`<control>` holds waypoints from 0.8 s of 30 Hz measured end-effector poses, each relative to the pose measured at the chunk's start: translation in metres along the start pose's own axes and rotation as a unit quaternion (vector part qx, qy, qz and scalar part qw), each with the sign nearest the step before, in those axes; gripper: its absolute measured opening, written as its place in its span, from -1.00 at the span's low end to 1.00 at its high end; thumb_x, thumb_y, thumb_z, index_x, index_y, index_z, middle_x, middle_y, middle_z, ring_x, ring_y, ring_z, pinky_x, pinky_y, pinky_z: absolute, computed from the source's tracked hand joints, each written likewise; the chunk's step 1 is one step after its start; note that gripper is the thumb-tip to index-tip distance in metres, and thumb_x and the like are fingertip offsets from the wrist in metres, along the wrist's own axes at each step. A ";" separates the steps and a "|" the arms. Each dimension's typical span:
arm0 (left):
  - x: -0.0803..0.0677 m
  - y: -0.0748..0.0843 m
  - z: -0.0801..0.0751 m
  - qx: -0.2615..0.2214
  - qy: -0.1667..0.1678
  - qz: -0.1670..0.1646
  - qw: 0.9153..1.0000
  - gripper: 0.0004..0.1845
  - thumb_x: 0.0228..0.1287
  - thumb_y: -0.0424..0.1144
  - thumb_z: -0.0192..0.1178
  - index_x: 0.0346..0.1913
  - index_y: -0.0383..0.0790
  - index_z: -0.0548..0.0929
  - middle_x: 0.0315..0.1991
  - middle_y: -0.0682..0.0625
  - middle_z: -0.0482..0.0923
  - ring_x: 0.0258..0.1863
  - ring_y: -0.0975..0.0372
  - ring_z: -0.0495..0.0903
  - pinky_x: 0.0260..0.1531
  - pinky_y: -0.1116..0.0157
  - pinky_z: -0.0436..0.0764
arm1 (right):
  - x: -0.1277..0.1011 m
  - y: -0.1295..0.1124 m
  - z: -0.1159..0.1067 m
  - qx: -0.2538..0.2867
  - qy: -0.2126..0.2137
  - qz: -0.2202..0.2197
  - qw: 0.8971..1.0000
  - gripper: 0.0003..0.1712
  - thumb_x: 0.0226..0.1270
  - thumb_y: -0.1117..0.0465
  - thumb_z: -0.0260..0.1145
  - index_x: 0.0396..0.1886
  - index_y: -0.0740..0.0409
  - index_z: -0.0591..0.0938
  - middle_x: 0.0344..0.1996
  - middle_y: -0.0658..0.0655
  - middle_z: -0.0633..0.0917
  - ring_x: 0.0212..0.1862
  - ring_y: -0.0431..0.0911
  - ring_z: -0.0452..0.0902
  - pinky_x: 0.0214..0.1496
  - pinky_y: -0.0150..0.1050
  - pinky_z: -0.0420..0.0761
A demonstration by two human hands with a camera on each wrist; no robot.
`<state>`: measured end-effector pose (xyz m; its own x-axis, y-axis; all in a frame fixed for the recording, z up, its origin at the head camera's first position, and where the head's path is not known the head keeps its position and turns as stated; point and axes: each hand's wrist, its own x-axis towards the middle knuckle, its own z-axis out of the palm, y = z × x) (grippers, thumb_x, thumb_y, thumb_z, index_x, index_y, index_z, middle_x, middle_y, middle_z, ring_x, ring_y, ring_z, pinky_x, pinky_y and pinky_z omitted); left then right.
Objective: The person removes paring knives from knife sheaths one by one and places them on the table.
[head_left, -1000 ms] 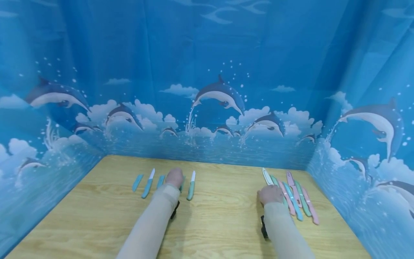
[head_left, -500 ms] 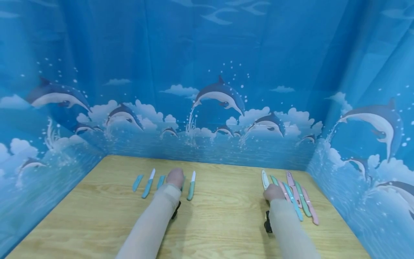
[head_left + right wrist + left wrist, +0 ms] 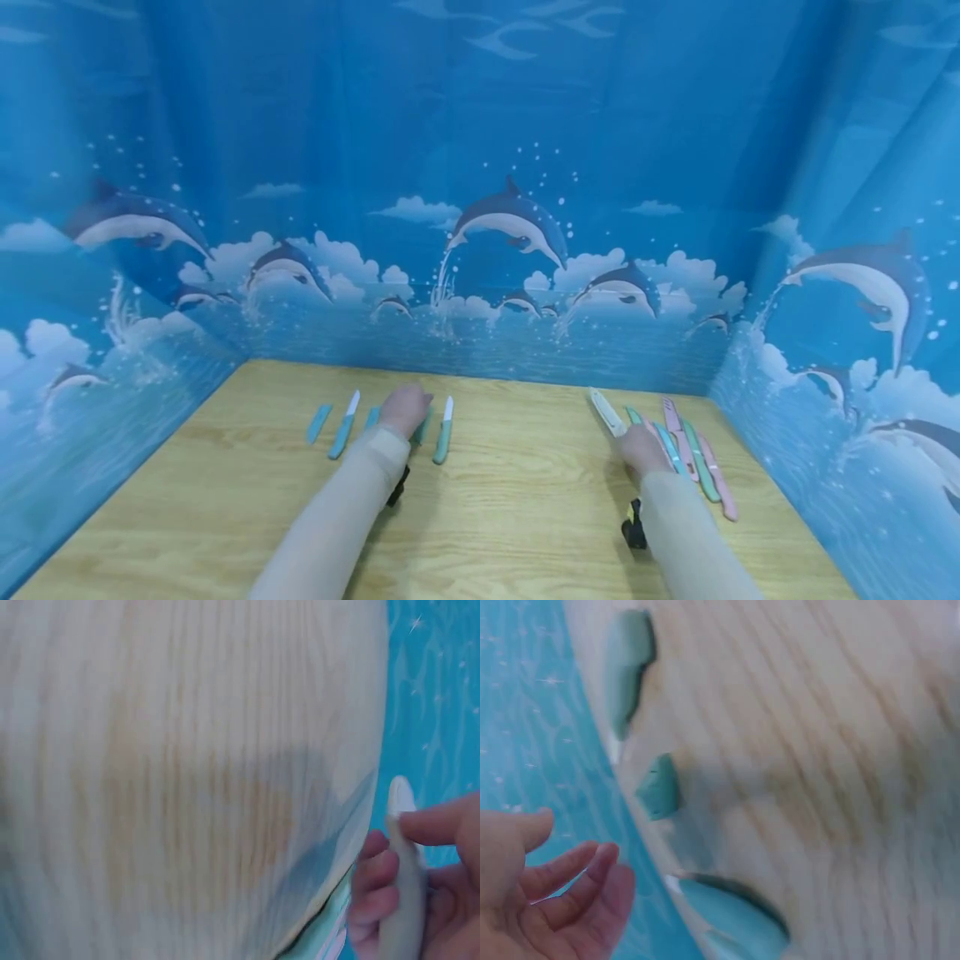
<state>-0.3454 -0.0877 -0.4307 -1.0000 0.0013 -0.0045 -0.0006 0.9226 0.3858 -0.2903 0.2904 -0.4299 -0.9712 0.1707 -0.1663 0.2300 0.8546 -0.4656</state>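
Observation:
My right hand (image 3: 643, 450) grips a pale knife (image 3: 606, 412) by its handle, at the left side of a group of knives. In the right wrist view the thumb and curled fingers wrap its off-white handle (image 3: 405, 900), and the blade end points away from the hand. My left hand (image 3: 405, 410) hovers over the left row with loosely bent fingers and nothing in them, as the left wrist view shows. Beside it are a green blade sheath (image 3: 423, 427) and a green-handled knife (image 3: 444, 433) on its right, and a blue sheath (image 3: 372, 417) on its left.
Further left lie a blue-handled knife (image 3: 343, 428) and another blue sheath (image 3: 318, 423). Several pink, green and blue knives, among them a pink one (image 3: 717, 475), lie close together at right. A dolphin-print curtain (image 3: 480, 333) borders the wooden table (image 3: 510, 517).
My right hand has lifted the pale knife and shifted slightly right, while the knife's tip has swung left. My left hand has moved only a little, its fingertips now showing at its right.

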 end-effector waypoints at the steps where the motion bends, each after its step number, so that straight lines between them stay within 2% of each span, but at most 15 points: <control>1: -0.002 0.001 -0.003 0.002 -0.001 0.008 1.000 -0.62 0.50 -0.08 0.00 -0.22 -0.37 0.64 -0.35 -0.19 0.65 -0.39 0.07 0.62 -0.31 0.17 0.62 | -0.001 -0.001 0.000 0.008 0.008 -0.007 1.000 -0.53 0.48 0.23 -0.10 0.05 0.61 0.45 -0.14 0.43 0.60 -0.18 0.14 0.54 -0.06 0.02 0.53; 3: -0.006 0.002 -0.008 0.007 0.001 0.029 1.000 -0.54 0.49 -0.01 0.00 0.01 -0.41 0.59 -0.11 -0.26 0.64 -0.12 -0.03 0.63 -0.09 0.09 0.61 | -0.003 -0.005 0.000 0.017 0.023 -0.022 0.999 -0.49 0.51 0.16 -0.08 0.07 0.60 0.44 -0.12 0.44 0.61 -0.16 0.15 0.54 -0.02 0.08 0.52; 4: -0.009 0.004 -0.010 0.008 0.002 0.038 0.999 -0.48 0.48 0.03 0.00 0.13 -0.42 0.53 0.02 -0.30 0.58 0.02 -0.09 0.57 0.02 0.04 0.57 | -0.005 -0.008 0.000 0.018 0.029 -0.026 0.999 -0.48 0.52 0.13 -0.06 0.06 0.59 0.45 -0.16 0.40 0.62 -0.20 0.13 0.54 -0.06 0.06 0.54; 7: -0.022 0.007 -0.014 0.012 0.013 0.071 0.997 -0.28 0.43 0.12 0.03 0.36 -0.43 0.30 0.30 -0.38 0.33 0.33 -0.21 0.26 0.29 -0.09 0.32 | -0.012 -0.020 0.006 0.030 0.038 -0.040 0.998 -0.48 0.51 0.09 0.01 0.05 0.54 0.48 -0.33 0.27 0.63 -0.35 0.01 0.49 -0.25 -0.07 0.55; 12: -0.046 0.016 -0.013 0.011 0.036 0.138 0.990 -0.09 0.29 0.20 0.15 0.44 -0.40 0.15 0.41 -0.38 0.16 0.41 -0.19 0.15 0.36 -0.11 0.20 | -0.032 -0.044 0.020 0.021 0.047 -0.075 0.996 -0.53 0.46 0.03 0.10 0.01 0.39 0.57 -0.44 0.11 0.61 -0.44 -0.07 0.45 -0.42 -0.19 0.46; 15: -0.061 0.023 -0.010 -0.023 0.021 0.138 0.990 -0.03 0.24 0.23 0.19 0.47 -0.34 0.09 0.47 -0.36 0.03 0.45 -0.21 0.04 0.34 -0.23 0.12 | -0.046 -0.061 0.027 0.027 0.043 -0.094 0.994 -0.57 0.42 0.03 0.16 0.02 0.31 0.60 -0.46 0.06 0.62 -0.49 -0.09 0.43 -0.47 -0.22 0.41; 17: -0.071 0.027 -0.010 -0.053 0.010 0.120 0.991 0.00 0.22 0.24 0.20 0.50 -0.29 0.04 0.50 -0.34 -0.05 0.47 -0.21 -0.02 0.33 -0.28 0.07 | -0.054 -0.074 0.032 0.035 0.035 -0.114 0.992 -0.61 0.41 0.04 0.19 0.00 0.26 0.62 -0.49 0.02 0.61 -0.52 -0.11 0.39 -0.50 -0.25 0.38; 20: -0.084 0.031 -0.008 -0.085 0.018 0.107 0.990 0.03 0.19 0.21 0.24 0.51 -0.29 0.01 0.50 -0.35 -0.10 0.48 -0.22 -0.06 0.35 -0.28 0.02 | -0.064 -0.092 0.041 0.041 0.018 -0.153 0.987 -0.68 0.39 0.04 0.23 -0.08 0.19 0.65 -0.54 -0.02 0.59 -0.56 -0.15 0.36 -0.54 -0.28 0.36; 24: -0.097 0.033 -0.006 -0.074 0.046 0.141 0.986 0.07 0.14 0.18 0.30 0.51 -0.29 -0.02 0.50 -0.34 -0.08 0.48 -0.22 -0.09 0.35 -0.28 -0.01 | -0.079 -0.107 0.048 0.018 0.011 -0.221 0.975 -0.73 0.34 0.04 0.28 -0.19 0.14 0.68 -0.59 -0.07 0.55 -0.59 -0.19 0.33 -0.56 -0.30 0.35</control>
<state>-0.2485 -0.0596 -0.4122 -0.9565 0.2092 0.2032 0.2844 0.8236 0.4908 -0.2356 0.1618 -0.4084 -0.9771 -0.1988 0.0756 -0.2088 0.8292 -0.5184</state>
